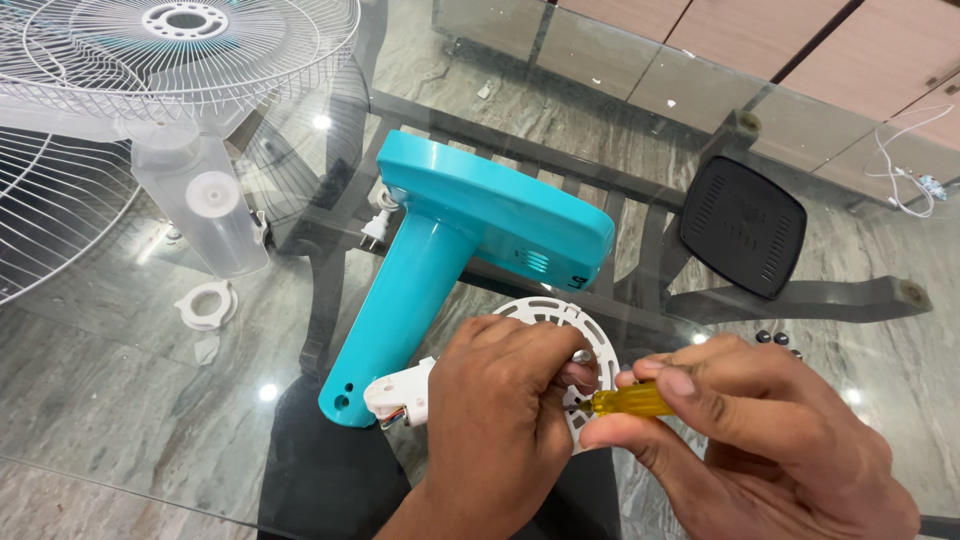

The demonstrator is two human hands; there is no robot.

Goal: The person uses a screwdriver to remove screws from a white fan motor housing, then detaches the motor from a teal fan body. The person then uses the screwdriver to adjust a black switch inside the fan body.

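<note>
**Screwdriver at work on a fan motor part, glass counter**

Low in the frame, right of centre: right hand point(760, 420) closed around the yellow screwdriver handle point(630, 402), thumb on top, fingers wrapped beneath. Handle pointing left toward the left hand point(500, 410); shaft and tip hidden behind the fingers. Left hand clamped over a white motor part point(400, 393), with a small metal stub point(581, 355) showing just above its fingertips. Hands close together, nearly touching at the screwdriver.

White motor part jutting out at lower centre, touching the bottom end of the turquoise fan stand point(470, 250), a few coloured wires visible beneath it. Stand lying tilted across the middle of the frame, broad head toward upper centre, tubular neck running down to the lower left. White plug point(378, 225) just beside the head, on its left.

Behind the hands, a round white slotted disc point(560, 315), partly covered by them.

Upper left: white wire fan guards point(150, 60) stacked and overlapping, a translucent fan blade hub point(200, 205) below them. White ring point(207, 305) lying flat at left of centre.

Right of centre, upper half: black square vented cover point(742, 240). Small dark screws point(780, 340) near the right hand. White cable point(905, 170) at far right. All resting on the glass counter point(120, 400).
</note>
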